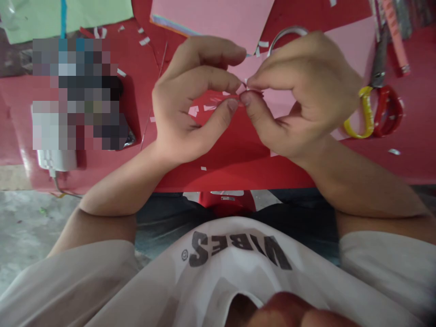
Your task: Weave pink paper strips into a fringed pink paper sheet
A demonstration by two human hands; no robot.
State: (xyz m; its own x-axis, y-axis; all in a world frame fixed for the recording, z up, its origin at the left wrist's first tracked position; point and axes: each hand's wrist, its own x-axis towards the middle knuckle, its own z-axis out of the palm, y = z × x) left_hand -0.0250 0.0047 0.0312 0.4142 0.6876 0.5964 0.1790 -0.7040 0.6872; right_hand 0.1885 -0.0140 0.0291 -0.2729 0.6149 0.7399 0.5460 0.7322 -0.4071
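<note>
My left hand (190,100) and my right hand (306,95) meet over a red table (238,163), fingertips touching. Both pinch a small strip of red paper (235,96) between thumb and forefinger. The strip is tiny and mostly hidden by the fingertips. Under the hands lie a pink paper sheet (354,50) and small white paper scraps (194,110).
Scissors (378,104) with one yellow and one red handle lie at the right. A pink paper stack (211,16) and a tape roll (286,32) sit behind the hands. Green paper (68,13) is at the far left. A white charger (56,159) lies below a blurred patch.
</note>
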